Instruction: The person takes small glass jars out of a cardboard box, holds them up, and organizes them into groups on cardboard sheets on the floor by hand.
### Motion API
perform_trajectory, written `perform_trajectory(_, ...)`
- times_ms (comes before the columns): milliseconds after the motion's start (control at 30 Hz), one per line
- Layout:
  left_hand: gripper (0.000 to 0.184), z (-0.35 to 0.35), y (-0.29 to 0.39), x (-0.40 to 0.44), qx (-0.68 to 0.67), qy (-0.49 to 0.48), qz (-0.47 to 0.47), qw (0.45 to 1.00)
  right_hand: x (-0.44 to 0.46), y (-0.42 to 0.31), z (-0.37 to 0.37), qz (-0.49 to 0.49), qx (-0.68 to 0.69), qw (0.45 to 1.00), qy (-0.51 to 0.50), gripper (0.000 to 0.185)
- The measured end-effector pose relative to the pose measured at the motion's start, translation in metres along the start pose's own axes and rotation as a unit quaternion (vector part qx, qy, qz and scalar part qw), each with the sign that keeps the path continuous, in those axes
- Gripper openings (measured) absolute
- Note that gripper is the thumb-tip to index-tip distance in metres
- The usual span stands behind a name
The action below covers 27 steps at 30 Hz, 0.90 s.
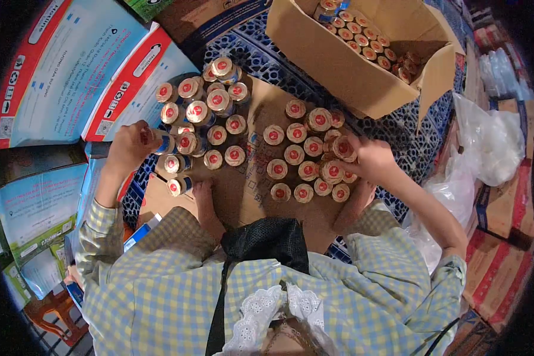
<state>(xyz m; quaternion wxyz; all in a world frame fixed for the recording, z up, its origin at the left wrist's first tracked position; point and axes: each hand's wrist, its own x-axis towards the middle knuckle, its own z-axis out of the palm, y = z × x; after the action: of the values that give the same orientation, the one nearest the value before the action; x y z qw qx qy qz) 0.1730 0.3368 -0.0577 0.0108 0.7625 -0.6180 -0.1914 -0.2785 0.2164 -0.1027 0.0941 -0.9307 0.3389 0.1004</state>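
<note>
My left hand (pixel 126 148) is closed around a small jar (pixel 165 142) with a blue label, tilted on its side at the left edge of a group of jars. On the right, my right hand (pixel 374 161) grips another small jar (pixel 342 148) by its side, its gold lid with a red mark facing up. Many like it stand upright on flattened cardboard (pixel 231 196) in two groups, a left group (pixel 217 135) and a right group (pixel 293 154). Some jars in the left group sit on top of others.
An open cardboard box (pixel 350 71) with several rows of jars stands at the back right on blue plastic pallets (pixel 243 47). Printed cartons (pixel 59 71) line the left. Clear plastic bags (pixel 486 142) lie at right. My bare feet (pixel 206 207) flank the cardboard.
</note>
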Motion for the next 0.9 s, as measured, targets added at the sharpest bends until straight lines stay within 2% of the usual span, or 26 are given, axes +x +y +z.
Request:
perform_trajectory(67,0.029,-0.001,-0.009,0.002,-0.015,0.007,0.017,1.000,-0.001,-0.001,0.008,0.022,0.003,1.000,0.004,0.057)
perform_trajectory(167,0.028,-0.008,-0.006,0.007,-0.045,0.017,0.055,0.997,0.002,-0.005,0.022,0.085,0.025,0.994,0.067,0.063)
perform_trajectory(267,0.029,-0.030,0.016,0.008,-0.184,0.002,-0.021,0.983,0.009,-0.003,0.038,0.089,0.016,0.989,0.115,0.066)
perform_trajectory(300,0.029,-0.031,0.021,0.009,-0.185,0.000,-0.018,0.983,0.011,-0.003,0.040,0.089,0.011,0.986,0.139,0.067)
perform_trajectory(400,0.034,-0.031,0.034,0.012,-0.392,-0.015,-0.141,0.909,0.015,-0.004,0.041,0.116,0.020,0.984,0.132,0.067)
perform_trajectory(433,0.034,-0.029,0.041,0.014,-0.395,-0.016,-0.140,0.908,0.017,-0.005,0.040,0.127,0.024,0.983,0.128,0.068)
perform_trajectory(533,0.041,-0.022,0.063,0.017,-0.528,-0.087,-0.263,0.803,0.019,-0.006,0.036,0.119,0.042,0.986,0.109,0.064)
perform_trajectory(567,0.041,-0.019,0.062,0.017,-0.531,-0.090,-0.262,0.801,0.019,-0.006,0.035,0.116,0.052,0.987,0.100,0.062)
perform_trajectory(667,0.042,-0.003,0.056,0.023,-0.576,-0.244,-0.232,0.745,0.020,0.002,0.035,0.085,0.077,0.987,0.111,0.058)
perform_trajectory(700,0.042,0.000,0.056,0.025,-0.576,-0.256,-0.225,0.743,0.017,0.007,0.035,0.070,0.089,0.986,0.119,0.057)
perform_trajectory(733,0.043,0.003,0.055,0.024,-0.574,-0.263,-0.227,0.742,0.013,0.012,0.031,0.082,0.084,0.986,0.115,0.057)
perform_trajectory(833,0.045,0.011,0.057,0.017,-0.571,-0.277,-0.230,0.738,0.006,0.021,0.009,0.101,0.240,0.960,0.102,0.049)
perform_trajectory(867,0.045,0.014,0.061,0.013,-0.562,-0.244,-0.261,0.746,0.003,0.021,0.005,0.105,0.238,0.960,0.102,0.049)
perform_trajectory(900,0.045,0.017,0.064,0.010,-0.551,-0.210,-0.293,0.752,-0.002,0.022,0.002,0.130,0.315,0.933,0.120,0.045)
